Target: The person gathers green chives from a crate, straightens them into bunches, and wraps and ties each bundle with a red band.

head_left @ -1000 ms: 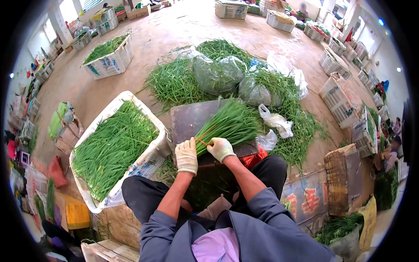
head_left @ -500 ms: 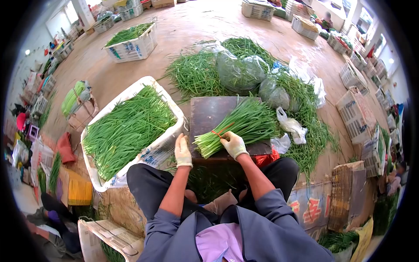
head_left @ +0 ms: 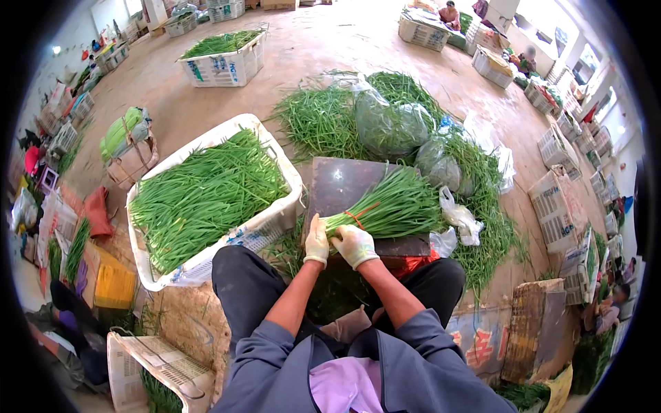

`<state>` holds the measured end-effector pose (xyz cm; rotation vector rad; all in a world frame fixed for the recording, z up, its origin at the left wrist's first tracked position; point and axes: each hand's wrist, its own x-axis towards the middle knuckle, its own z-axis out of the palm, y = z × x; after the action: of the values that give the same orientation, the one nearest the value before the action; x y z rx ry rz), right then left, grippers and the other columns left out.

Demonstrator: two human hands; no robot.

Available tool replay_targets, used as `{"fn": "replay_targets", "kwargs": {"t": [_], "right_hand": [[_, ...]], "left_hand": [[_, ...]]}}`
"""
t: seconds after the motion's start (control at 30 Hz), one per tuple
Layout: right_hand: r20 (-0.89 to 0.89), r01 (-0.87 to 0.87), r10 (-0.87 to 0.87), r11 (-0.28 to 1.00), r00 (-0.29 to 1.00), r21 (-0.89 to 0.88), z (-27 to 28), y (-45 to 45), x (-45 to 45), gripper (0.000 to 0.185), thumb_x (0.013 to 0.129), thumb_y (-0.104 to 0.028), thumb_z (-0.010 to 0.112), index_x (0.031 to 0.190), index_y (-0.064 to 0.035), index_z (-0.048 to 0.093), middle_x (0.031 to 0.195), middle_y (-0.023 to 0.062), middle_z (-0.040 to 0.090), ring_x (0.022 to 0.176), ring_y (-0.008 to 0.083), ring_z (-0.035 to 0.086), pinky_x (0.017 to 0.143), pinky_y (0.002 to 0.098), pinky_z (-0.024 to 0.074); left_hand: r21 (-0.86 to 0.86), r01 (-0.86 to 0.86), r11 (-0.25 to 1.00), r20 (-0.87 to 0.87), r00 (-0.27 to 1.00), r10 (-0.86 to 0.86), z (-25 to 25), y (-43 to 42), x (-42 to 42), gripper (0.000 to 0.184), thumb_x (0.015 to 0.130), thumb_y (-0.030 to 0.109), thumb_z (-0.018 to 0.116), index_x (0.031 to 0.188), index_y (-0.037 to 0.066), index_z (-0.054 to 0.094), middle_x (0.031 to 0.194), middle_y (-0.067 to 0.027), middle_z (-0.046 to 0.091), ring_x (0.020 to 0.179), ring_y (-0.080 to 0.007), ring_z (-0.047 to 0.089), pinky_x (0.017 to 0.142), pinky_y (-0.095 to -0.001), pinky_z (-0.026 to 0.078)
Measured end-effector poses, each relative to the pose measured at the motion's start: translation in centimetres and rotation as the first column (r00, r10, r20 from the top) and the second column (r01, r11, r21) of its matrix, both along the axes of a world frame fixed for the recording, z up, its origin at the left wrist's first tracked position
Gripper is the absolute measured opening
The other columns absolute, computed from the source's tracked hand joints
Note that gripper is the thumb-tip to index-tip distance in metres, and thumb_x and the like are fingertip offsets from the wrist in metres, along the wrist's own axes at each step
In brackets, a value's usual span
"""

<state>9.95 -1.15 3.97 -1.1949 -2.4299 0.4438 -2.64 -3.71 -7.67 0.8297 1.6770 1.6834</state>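
Observation:
A bunch of garlic chives (head_left: 392, 206), tied near its pale stem ends with a red band (head_left: 354, 219), lies on a dark board (head_left: 339, 180) with its leaves spread to the right. My left hand (head_left: 317, 242), in a pale glove, is cupped around the cut ends at the left, thumb and fingers against them. Just below the band, my right hand (head_left: 355, 244), gloved too, is closed on the near side of the stems; its fingertips are partly hidden. To the left stands a white plastic crate (head_left: 286, 199) filled with green chives.
Loose chives (head_left: 313, 120) and stuffed plastic bags (head_left: 385, 127) are heaped beyond the board. A crumpled white bag (head_left: 463, 219) lies right of the bunch. Another filled crate (head_left: 224, 69) stands farther back. Crates line both sides; a few people sit far right.
My left hand has moved right, from beside the board onto the stem ends. My right hand has shifted from the red band down toward the ends. The view has tilted slightly.

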Motion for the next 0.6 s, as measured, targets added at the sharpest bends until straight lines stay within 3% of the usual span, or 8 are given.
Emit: {"fn": "replay_targets", "kwargs": {"t": [0.13, 0.2, 0.27, 0.4, 0.47, 0.53, 0.57, 0.6], "right_hand": [[-0.297, -0.15, 0.087, 0.969, 0.951, -0.195, -0.3, -0.2, -0.3, 0.019, 0.08, -0.02, 0.073, 0.091, -0.0046, 0.072, 0.079, 0.0099, 0.07, 0.065, 0.0223, 0.067, 0.063, 0.0337, 0.0532], [-0.454, -0.284, -0.035, 0.736, 0.89, -0.615, 1.4, -1.1, 0.8, 0.016, 0.081, -0.013, 0.073, 0.091, -0.0003, 0.071, 0.075, 0.0053, 0.069, 0.061, 0.0121, 0.063, 0.059, 0.0271, 0.0509], [-0.446, -0.34, -0.061, 0.556, 0.893, -0.758, 3.9, -2.2, 1.4, 0.013, 0.083, -0.009, 0.074, 0.089, 0.0018, 0.07, 0.076, 0.0032, 0.068, 0.063, 0.0082, 0.06, 0.059, 0.0235, 0.0498], [-0.534, -0.385, -0.041, 0.647, 0.845, -0.658, 1.5, -2.6, 2.2, 0.011, 0.084, -0.007, 0.074, 0.09, 0.0017, 0.071, 0.078, 0.0026, 0.068, 0.067, 0.0074, 0.06, 0.063, 0.0229, 0.0499], [-0.491, -0.25, -0.196, 0.671, 0.849, -0.699, 1.3, -2.0, 2.5, 0.012, 0.083, -0.007, 0.074, 0.091, 0.0009, 0.071, 0.081, 0.0022, 0.069, 0.069, 0.0071, 0.06, 0.064, 0.0235, 0.05], [-0.505, -0.244, -0.327, 0.591, 0.799, -0.769, 2.6, -2.1, 2.7, 0.015, 0.083, -0.007, 0.074, 0.095, 0.0016, 0.07, 0.08, 0.0028, 0.069, 0.069, 0.0083, 0.062, 0.064, 0.0233, 0.0507], [-0.481, -0.269, -0.291, 0.546, 0.827, -0.793, 2.9, -1.9, 3.2, 0.025, 0.083, -0.013, 0.074, 0.103, 0.0014, 0.069, 0.081, 0.0048, 0.069, 0.069, 0.0105, 0.063, 0.064, 0.0247, 0.0522], [-0.479, -0.267, -0.291, 0.546, 0.828, -0.794, 3.7, -1.7, 3.7, 0.025, 0.083, -0.013, 0.074, 0.103, 0.0014, 0.069, 0.081, 0.0048, 0.069, 0.069, 0.0105, 0.063, 0.064, 0.0247, 0.0522]], "left_hand": [[-0.017, 0.116, 0.993, 0.111, 0.987, -0.113, 2.8, -1.1, 0.2, 0.049, 0.105, 0.03, 0.042, 0.145, 0.002, 0.042, 0.132, -0.0091, 0.057, 0.117, -0.016, 0.054, 0.102, -0.0295, 0.04], [0.037, 0.147, 0.988, 0.217, 0.964, -0.152, 2.1, -1.4, -0.5, 0.049, 0.105, 0.031, 0.043, 0.145, 0.002, 0.043, 0.131, -0.0087, 0.057, 0.117, -0.0162, 0.055, 0.103, -0.0305, 0.04], [0.167, 0.178, 0.97, 0.394, 0.89, -0.231, 0.5, -0.2, -1.4, 0.048, 0.105, 0.031, 0.044, 0.143, 0.001, 0.044, 0.128, -0.0079, 0.058, 0.115, -0.016, 0.055, 0.102, -0.0307, 0.042], [0.051, 0.015, 0.999, 0.423, 0.906, -0.035, 1.1, -0.6, -2.4, 0.044, 0.104, 0.03, 0.043, 0.135, 0.0, 0.052, 0.122, -0.0064, 0.062, 0.111, -0.0165, 0.057, 0.098, -0.0299, 0.044], [-0.029, -0.195, 0.98, 0.357, 0.914, 0.192, -1.8, 0.2, -3.3, 0.031, 0.101, 0.035, 0.049, 0.105, 0.006, 0.061, 0.084, 0.0032, 0.058, 0.069, -0.0102, 0.052, 0.063, -0.0283, 0.046], [-0.228, -0.181, 0.957, 0.444, 0.855, 0.268, 1.7, -1.7, -4.0, 0.026, 0.099, 0.035, 0.052, 0.094, 0.01, 0.057, 0.074, 0.0046, 0.048, 0.059, -0.0084, 0.044, 0.053, -0.028, 0.039], [-0.357, -0.06, 0.932, 0.37, 0.907, 0.2, 1.8, -2.5, -4.7, 0.042, 0.098, 0.04, 0.053, 0.102, -0.001, 0.062, 0.085, -0.0057, 0.062, 0.078, -0.0185, 0.058, 0.074, -0.0352, 0.049], [-0.359, -0.058, 0.932, 0.373, 0.906, 0.2, 2.4, -3.2, -4.9, 0.042, 0.098, 0.04, 0.053, 0.102, -0.001, 0.062, 0.085, -0.0057, 0.062, 0.078, -0.0185, 0.058, 0.074, -0.0352, 0.049]]}}
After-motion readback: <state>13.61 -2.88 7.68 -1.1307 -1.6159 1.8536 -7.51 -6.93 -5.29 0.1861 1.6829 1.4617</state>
